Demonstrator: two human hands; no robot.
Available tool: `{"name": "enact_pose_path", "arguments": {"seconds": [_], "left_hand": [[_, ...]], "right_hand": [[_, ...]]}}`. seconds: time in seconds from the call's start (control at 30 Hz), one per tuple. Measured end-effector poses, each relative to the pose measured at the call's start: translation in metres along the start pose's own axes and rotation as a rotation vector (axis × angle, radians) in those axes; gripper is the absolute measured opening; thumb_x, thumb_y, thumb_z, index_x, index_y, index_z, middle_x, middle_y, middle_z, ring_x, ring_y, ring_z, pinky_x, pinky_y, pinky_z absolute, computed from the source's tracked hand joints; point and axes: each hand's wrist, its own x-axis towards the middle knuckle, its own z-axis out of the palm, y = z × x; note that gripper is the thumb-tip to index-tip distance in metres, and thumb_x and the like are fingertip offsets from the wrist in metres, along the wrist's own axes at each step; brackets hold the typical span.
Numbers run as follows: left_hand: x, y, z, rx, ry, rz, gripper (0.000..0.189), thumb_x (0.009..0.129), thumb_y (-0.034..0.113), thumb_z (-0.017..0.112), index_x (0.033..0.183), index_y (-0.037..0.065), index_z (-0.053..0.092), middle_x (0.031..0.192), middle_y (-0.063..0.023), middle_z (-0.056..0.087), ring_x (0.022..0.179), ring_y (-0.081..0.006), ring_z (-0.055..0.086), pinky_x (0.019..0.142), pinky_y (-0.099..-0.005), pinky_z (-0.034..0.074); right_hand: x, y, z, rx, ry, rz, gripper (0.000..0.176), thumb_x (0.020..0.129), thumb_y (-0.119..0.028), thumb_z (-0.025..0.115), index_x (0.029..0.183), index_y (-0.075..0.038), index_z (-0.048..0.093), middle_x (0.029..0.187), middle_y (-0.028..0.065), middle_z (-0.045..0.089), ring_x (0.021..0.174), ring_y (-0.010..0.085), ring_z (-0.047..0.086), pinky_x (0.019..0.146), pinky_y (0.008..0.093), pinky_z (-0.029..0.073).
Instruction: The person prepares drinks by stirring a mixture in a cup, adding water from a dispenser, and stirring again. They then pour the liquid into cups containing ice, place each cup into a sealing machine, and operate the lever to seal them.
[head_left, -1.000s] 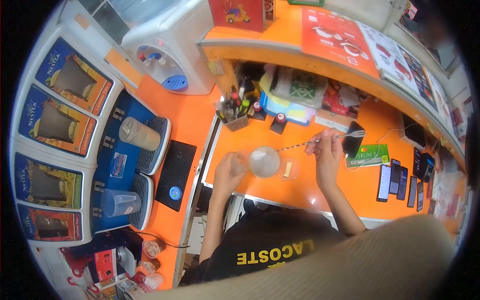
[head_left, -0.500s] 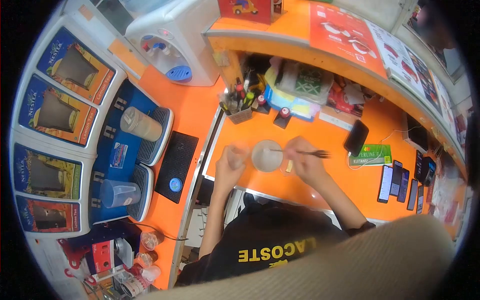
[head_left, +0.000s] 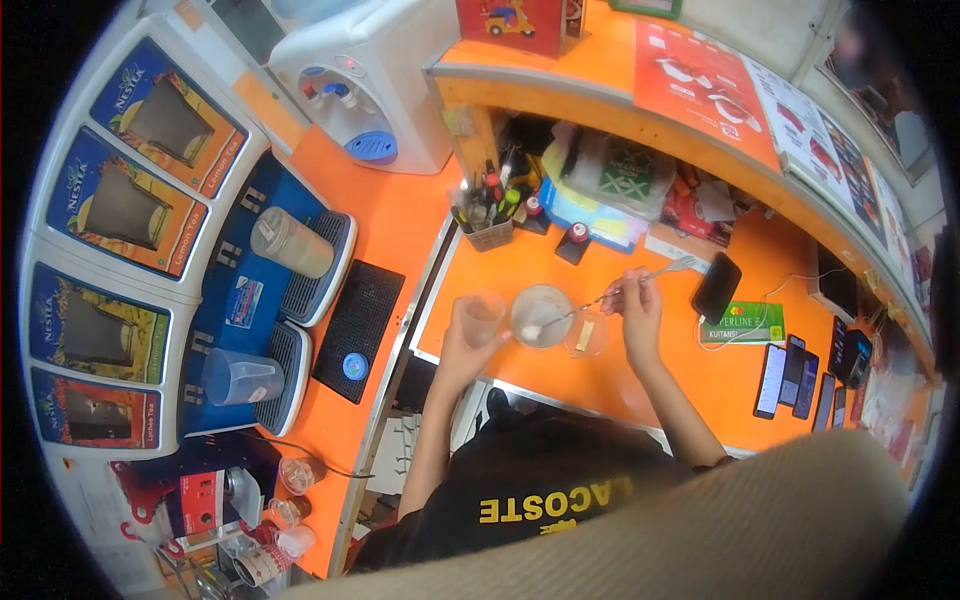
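Note:
My left hand (head_left: 462, 350) is wrapped round a clear plastic cup (head_left: 482, 314), held tilted at the left side of a round translucent tub (head_left: 553, 297) on the orange counter. In my right hand (head_left: 637, 300) is a long bar spoon (head_left: 672, 268) with a twisted shaft and a forked upper end. Its lower end reaches into the tub, where some pale stuff shows at the bottom. Right of the tub lies a small clear round item with a tan strip (head_left: 585, 336) in it; I cannot make out its kind.
A drink dispenser (head_left: 190, 300) stands left, with two pitchers on its trays and a black drip mat (head_left: 372, 312) beside it. A pen holder (head_left: 489, 236) and stamps sit behind the tub. Several phones (head_left: 769, 381) and a green receipt book (head_left: 757, 322) lie right. A shelf (head_left: 600, 90) overhangs the back.
The bar spoon has tilted, with its lower end now down in the tub and my right hand higher. The cup in my left hand now shows clearly beside the tub. The view has shifted slightly.

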Motion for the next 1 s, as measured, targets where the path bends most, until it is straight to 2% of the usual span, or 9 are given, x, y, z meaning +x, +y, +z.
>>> {"name": "enact_pose_path", "arguments": {"seconds": [0.13, 0.23, 0.33, 0.57, 0.63, 0.73, 0.83, 0.97, 1.0], "left_hand": [[0.003, -0.017, -0.007, -0.044, -0.031, 0.029, 0.057, 0.082, 0.014, 0.071, 0.127, 0.009, 0.036, 0.113, -0.0058, 0.047, 0.109, -0.0154, 0.047, 0.092, -0.0313, 0.040], [0.010, -0.032, -0.009, -0.047, -0.010, 0.113, 0.056, 0.079, 0.019, 0.074, 0.123, 0.005, 0.041, 0.111, -0.0109, 0.055, 0.105, -0.0239, 0.054, 0.092, -0.0352, 0.042], [0.016, -0.029, -0.011, 0.038, -0.038, 0.110, 0.051, 0.079, 0.018, 0.073, 0.120, 0.004, 0.046, 0.111, -0.0112, 0.055, 0.105, -0.0239, 0.055, 0.091, -0.0354, 0.042], [0.045, 0.004, -0.042, 0.095, -0.148, 0.129, 0.046, 0.079, 0.009, 0.072, 0.119, 0.004, 0.050, 0.113, -0.0072, 0.056, 0.111, -0.0176, 0.055, 0.096, -0.0322, 0.042], [0.062, 0.008, -0.061, -0.015, -0.085, 0.209, 0.047, 0.079, 0.006, 0.072, 0.120, 0.005, 0.050, 0.115, -0.0071, 0.057, 0.111, -0.0164, 0.054, 0.094, -0.0324, 0.044], [0.095, 0.007, -0.102, -0.078, 0.072, 0.243, 0.046, 0.080, 0.002, 0.069, 0.122, 0.002, 0.049, 0.110, -0.0085, 0.057, 0.102, -0.0192, 0.058, 0.093, -0.0333, 0.045], [0.143, 0.007, -0.144, -0.265, 0.309, 0.251, 0.044, 0.083, 0.003, 0.068, 0.122, 0.000, 0.047, 0.109, -0.0091, 0.057, 0.101, -0.0182, 0.059, 0.090, -0.0343, 0.048], [0.246, -0.033, -0.204, -0.224, 0.680, 0.396, 0.044, 0.084, 0.005, 0.068, 0.122, 0.001, 0.046, 0.104, -0.0090, 0.057, 0.090, -0.0167, 0.059, 0.085, -0.0356, 0.050], [0.266, -0.033, -0.217, -0.262, 0.656, 0.326, 0.044, 0.083, 0.006, 0.068, 0.121, 0.000, 0.046, 0.104, -0.0095, 0.057, 0.091, -0.0182, 0.059, 0.085, -0.0357, 0.049]], "right_hand": [[0.005, -0.010, -0.009, 0.051, 0.038, 0.013, 0.024, 0.101, -0.026, 0.045, 0.086, -0.008, 0.048, 0.075, 0.0053, 0.058, 0.059, 0.0110, 0.057, 0.055, 0.0231, 0.045], [0.010, -0.024, -0.009, 0.098, 0.069, 0.015, 0.023, 0.101, -0.026, 0.046, 0.087, -0.008, 0.048, 0.077, 0.0051, 0.058, 0.060, 0.0109, 0.057, 0.055, 0.0227, 0.044], [0.017, -0.044, 0.002, 0.132, 0.057, -0.011, 0.021, 0.101, -0.025, 0.046, 0.088, -0.008, 0.048, 0.078, 0.0050, 0.058, 0.061, 0.0108, 0.057, 0.055, 0.0228, 0.044], [0.027, -0.064, 0.091, 0.100, -0.158, -0.176, 0.015, 0.100, -0.019, 0.048, 0.093, -0.006, 0.050, 0.076, 0.0044, 0.057, 0.063, 0.0103, 0.058, 0.059, 0.0238, 0.048], [0.034, -0.054, 0.130, -0.114, -0.386, -0.137, 0.014, 0.094, -0.011, 0.057, 0.103, -0.003, 0.051, 0.088, 0.0093, 0.056, 0.072, 0.0127, 0.062, 0.064, 0.0261, 0.051], [0.052, -0.080, 0.200, -0.429, -0.708, -0.430, 0.037, 0.083, -0.005, 0.066, 0.115, 0.001, 0.049, 0.105, 0.0167, 0.052, 0.085, 0.0239, 0.064, 0.072, 0.0344, 0.053], [0.105, -0.069, 0.266, -0.804, -0.759, -0.776, 0.058, 0.072, 0.000, 0.070, 0.123, 0.003, 0.043, 0.118, 0.0222, 0.045, 0.095, 0.0361, 0.061, 0.081, 0.0421, 0.052], [0.187, -0.036, 0.376, -0.908, -0.666, -0.843, 0.062, 0.072, 0.004, 0.063, 0.129, 0.001, 0.041, 0.108, 0.0271, 0.052, 0.095, 0.0427, 0.060, 0.083, 0.0473, 0.050], [0.202, -0.029, 0.405, -0.921, -0.615, -0.877, 0.061, 0.073, 0.005, 0.060, 0.131, -0.001, 0.041, 0.104, 0.0280, 0.055, 0.092, 0.0433, 0.060, 0.080, 0.0484, 0.050]]}}
